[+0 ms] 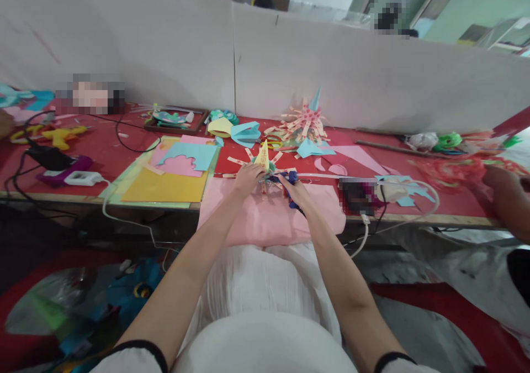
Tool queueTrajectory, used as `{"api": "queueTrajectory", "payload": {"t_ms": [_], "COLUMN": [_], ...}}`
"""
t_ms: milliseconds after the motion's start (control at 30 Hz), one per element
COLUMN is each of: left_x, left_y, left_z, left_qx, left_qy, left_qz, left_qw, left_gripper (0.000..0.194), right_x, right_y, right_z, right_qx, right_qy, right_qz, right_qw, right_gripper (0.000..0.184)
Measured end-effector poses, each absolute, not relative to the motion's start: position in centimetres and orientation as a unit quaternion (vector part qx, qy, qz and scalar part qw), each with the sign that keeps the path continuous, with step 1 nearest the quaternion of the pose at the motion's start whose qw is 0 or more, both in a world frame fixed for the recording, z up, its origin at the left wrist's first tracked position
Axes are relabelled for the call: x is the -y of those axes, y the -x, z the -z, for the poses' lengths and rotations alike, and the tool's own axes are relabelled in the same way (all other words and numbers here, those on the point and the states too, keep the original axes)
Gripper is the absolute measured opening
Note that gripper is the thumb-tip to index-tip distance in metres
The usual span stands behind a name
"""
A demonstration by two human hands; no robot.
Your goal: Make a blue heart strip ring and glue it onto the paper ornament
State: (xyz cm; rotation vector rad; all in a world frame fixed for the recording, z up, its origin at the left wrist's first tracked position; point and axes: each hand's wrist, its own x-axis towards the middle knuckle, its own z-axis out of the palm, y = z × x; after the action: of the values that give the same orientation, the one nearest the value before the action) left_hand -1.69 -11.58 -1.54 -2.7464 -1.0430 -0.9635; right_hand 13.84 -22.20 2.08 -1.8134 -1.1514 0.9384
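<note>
In the middle of the table, a small paper craft lies with patterned strips radiating around it and a yellow paper cone (263,155) with writing standing on top. My left hand (249,176) rests against the base of this cone, fingers closed on it. My right hand (295,189) is wrapped around a dark blue glue gun (292,176). A long translucent glue stick (331,177) sticks out of the gun to the right. Its nozzle points left at the craft, close to my left fingers; the exact tip is hard to see. Pink cloth (265,224) hangs over the table edge beneath.
Behind stands a finished-looking pink paper craft with a blue cone (313,108). Coloured paper sheets (165,185) lie left, beside a power strip (83,177) with cables. A dark, blurred box (356,196) sits right. Another person's hand (503,188) touches red netting (451,177) at far right.
</note>
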Motion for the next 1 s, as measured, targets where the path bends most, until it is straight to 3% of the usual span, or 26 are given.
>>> {"api": "queueTrajectory", "payload": {"t_ms": [1000], "left_x": [12.1], "left_y": [1.6], "left_z": [0.7], "left_qx": [0.355], "left_qy": [0.899], "left_qz": [0.257], "left_qw": [0.014], "left_gripper": [0.022], "right_x": [24.9], "right_y": [-14.5], "right_z": [-1.8], "right_qx": [0.402], "right_qy": [0.704], "right_qz": [-0.386], "right_qw": [0.440], "right_gripper": [0.055]}}
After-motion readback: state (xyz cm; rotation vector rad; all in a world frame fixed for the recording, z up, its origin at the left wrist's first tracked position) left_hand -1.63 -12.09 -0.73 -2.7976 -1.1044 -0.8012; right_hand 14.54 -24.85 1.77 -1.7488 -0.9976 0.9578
